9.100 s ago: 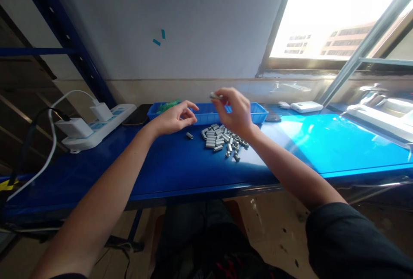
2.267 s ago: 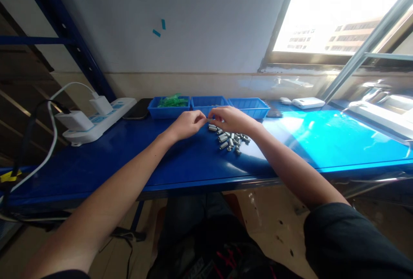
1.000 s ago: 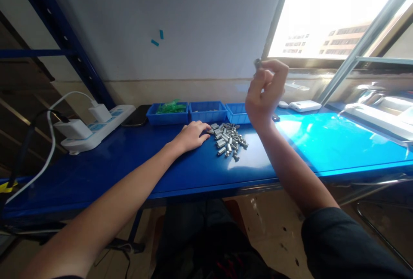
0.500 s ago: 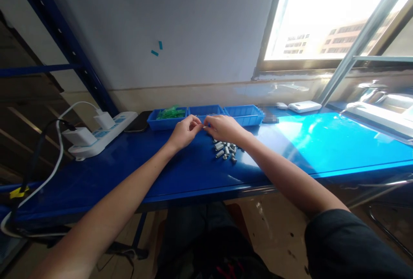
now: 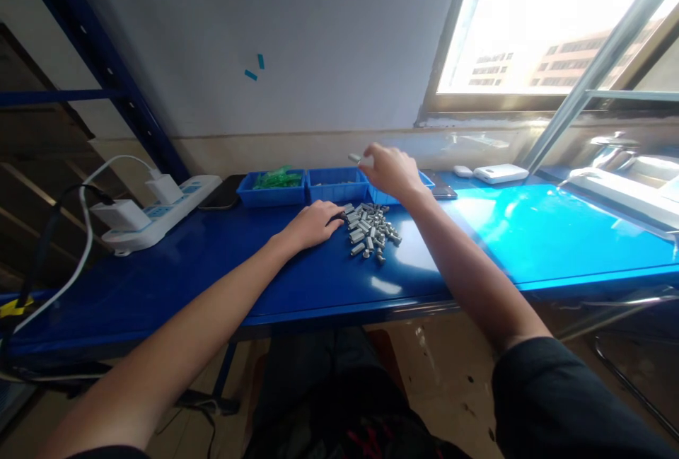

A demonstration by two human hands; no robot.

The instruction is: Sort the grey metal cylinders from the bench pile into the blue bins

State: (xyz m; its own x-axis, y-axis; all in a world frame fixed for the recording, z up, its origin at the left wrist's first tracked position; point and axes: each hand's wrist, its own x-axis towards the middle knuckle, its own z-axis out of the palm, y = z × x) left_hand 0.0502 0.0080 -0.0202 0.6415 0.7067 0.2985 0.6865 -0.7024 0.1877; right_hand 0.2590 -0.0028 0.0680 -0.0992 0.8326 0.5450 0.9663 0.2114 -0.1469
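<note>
A heap of small silvery metal fasteners (image 5: 370, 228), several of them stubby barrels, lies on the blue table. My left hand (image 5: 314, 224) rests at the heap's left edge, its thumb apart from the fingers and the fingertips touching or very near the outermost pieces. Raised above the blue bins, my right hand (image 5: 391, 169) pinches one small metal fastener (image 5: 354, 158) between thumb and fingers; its end sticks out to the left. Below that hand is the right blue bin (image 5: 386, 196), partly hidden by it. The middle blue bin (image 5: 333, 194) has a few small things on its bottom, too small to name.
The left blue bin (image 5: 271, 196) holds green plastic pieces (image 5: 278, 177). A dark phone (image 5: 223, 192) and a white power strip (image 5: 159, 222) with plugged-in chargers lie farther left. At the back right are a white box-like device (image 5: 501, 174) and a small white case (image 5: 463, 171).
My hands have come apart. The right one has risen toward the bins with a fastener in its fingers, while the left one has come down beside the heap, uncovering more of it.
</note>
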